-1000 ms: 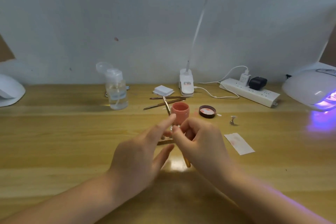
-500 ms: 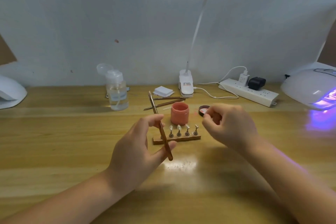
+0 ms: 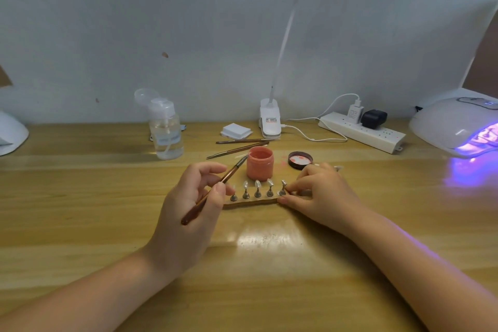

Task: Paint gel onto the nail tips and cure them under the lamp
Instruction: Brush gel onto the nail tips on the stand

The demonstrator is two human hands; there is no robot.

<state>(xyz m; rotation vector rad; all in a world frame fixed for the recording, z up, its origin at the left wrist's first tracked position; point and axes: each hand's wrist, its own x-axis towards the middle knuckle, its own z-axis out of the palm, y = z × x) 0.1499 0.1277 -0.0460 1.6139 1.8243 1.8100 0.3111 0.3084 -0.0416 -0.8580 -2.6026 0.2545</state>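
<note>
A wooden strip (image 3: pixel 253 201) lies mid-table and carries several small metal stands with clear nail tips (image 3: pixel 258 189). My left hand (image 3: pixel 194 202) holds a brown gel brush (image 3: pixel 215 191), its bristles pointing up toward the open pink gel jar (image 3: pixel 260 164) just behind the strip. My right hand (image 3: pixel 318 191) pinches the right end of the strip, thumb at the front and fingertips by the rightmost stand. The white curing lamp (image 3: pixel 455 127) glows violet at the far right.
The jar's lid (image 3: pixel 300 159) lies right of the jar. Two spare brushes (image 3: pixel 239 144), a pad stack (image 3: pixel 235 131), a clear pump bottle (image 3: pixel 165 133), the desk lamp's clip base (image 3: pixel 269 122) and a power strip (image 3: pixel 362 132) line the back. Another white device (image 3: pixel 10 133) sits far left.
My hands have parted and uncovered the strip. The brush has passed to my left hand and tilted toward the jar. My right hand went out to the right and came back to the strip's end.
</note>
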